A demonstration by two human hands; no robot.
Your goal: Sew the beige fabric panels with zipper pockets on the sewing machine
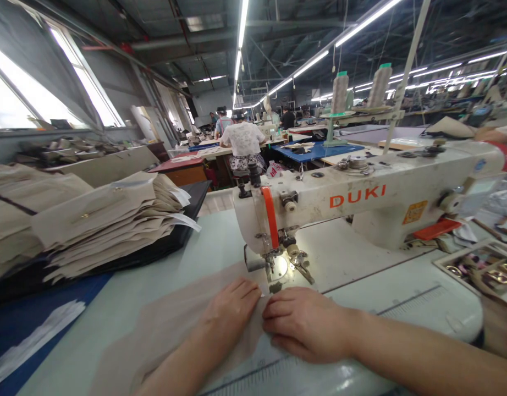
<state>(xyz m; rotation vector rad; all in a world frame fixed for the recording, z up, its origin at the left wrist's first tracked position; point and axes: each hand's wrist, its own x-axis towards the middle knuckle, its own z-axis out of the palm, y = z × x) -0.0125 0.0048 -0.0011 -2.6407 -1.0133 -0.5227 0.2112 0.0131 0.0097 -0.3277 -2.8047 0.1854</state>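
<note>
A thin beige fabric piece (pixel 171 319) lies on the pale green sewing table in front of the sewing machine (pixel 315 198). My left hand (pixel 232 308) rests on it with fingers together, pinching its edge near a small white bit. My right hand (pixel 305 324) meets it from the other side, fingers curled on the same edge, their tips partly hidden. Both hands sit just short of the lit needle and presser foot (pixel 272 264). The fabric under my palms is hidden.
At left, stacked beige fabric pieces (pixel 109 220) lie on black material. White strips (pixel 39 341) rest on blue cloth. An open tray (pixel 484 269) of metal parts stands at right. Thread cones (pixel 340 93) rise behind the machine. A person in a white top (pixel 243 137) sits farther off.
</note>
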